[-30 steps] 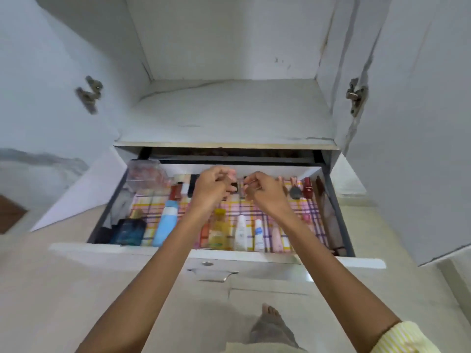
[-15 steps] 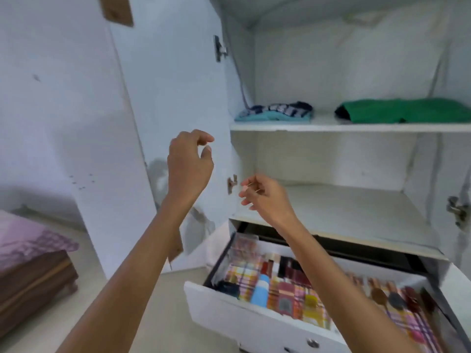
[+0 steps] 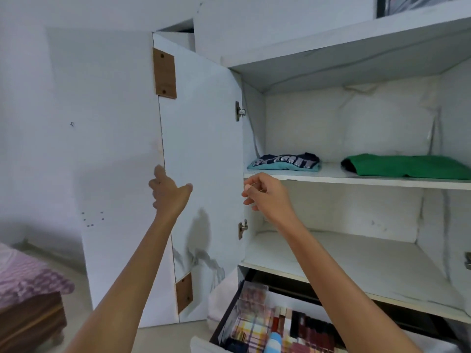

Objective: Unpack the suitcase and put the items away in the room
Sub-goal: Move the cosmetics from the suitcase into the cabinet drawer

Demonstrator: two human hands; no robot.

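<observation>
Evidently the person stands at the open wardrobe with the left hand (image 3: pixel 169 192) on the free edge of the left door (image 3: pixel 201 138), fingers hooked round that edge and thumb spread on the inner face. The right hand (image 3: pixel 267 197) hangs in the air just in front of the upper shelf (image 3: pixel 356 180), touching nothing. Its fingers are curled with thumb and forefinger close together; whether they pinch something thin cannot be told. The suitcase is out of view. What has been put away lies in two places. A navy and teal folded top (image 3: pixel 288 161) and a green folded garment (image 3: pixel 407 166) sit well apart on the upper shelf. Small bottles and tubes lie in rows in the drawer (image 3: pixel 225 318), which stands pulled out below the bare lower shelf (image 3: pixel 344 263). The door is probably a stiff, fairly light panel that swings freely on its two hinges (image 3: pixel 239 112). The free edge at mid height, where the left hand has it, looks the best hold, giving most leverage and little twist. The drawer should slide when pushed on its front, though gently, since the loose bottles could roll or tip. The folded clothes are soft and would slump if lifted by one corner.
</observation>
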